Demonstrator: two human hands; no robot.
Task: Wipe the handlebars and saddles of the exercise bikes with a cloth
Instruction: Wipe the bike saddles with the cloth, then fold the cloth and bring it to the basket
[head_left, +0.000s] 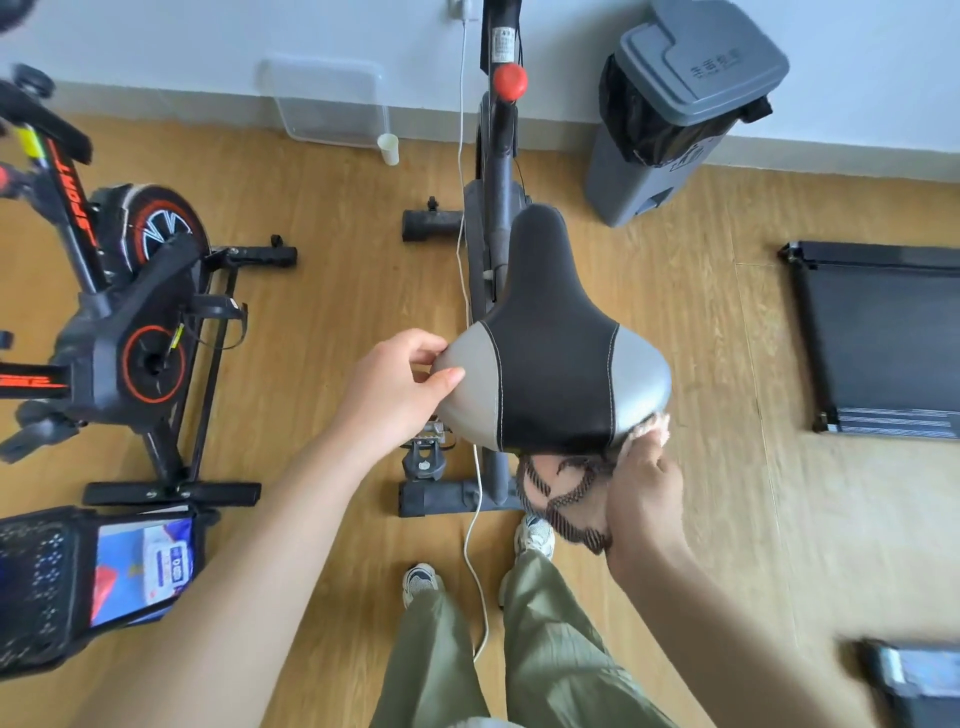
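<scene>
A black saddle (553, 338) with grey side panels tops the grey exercise bike (496, 171) in front of me. My left hand (400, 387) grips the saddle's left grey edge, thumb on top. At the saddle's rear right corner, my right hand (644, 488) presses a pink cloth (563, 491) with dark patterned stripes against the rim; most of the cloth hangs down under the saddle. The bike's handlebars are out of view beyond the top edge.
A second black and orange exercise bike (135, 312) stands to the left. A grey bin (675, 109) sits by the wall, a black treadmill (883, 338) at right. A white cable (475, 519) trails across the wooden floor between my feet. A clear tub (332, 104) leans on the wall.
</scene>
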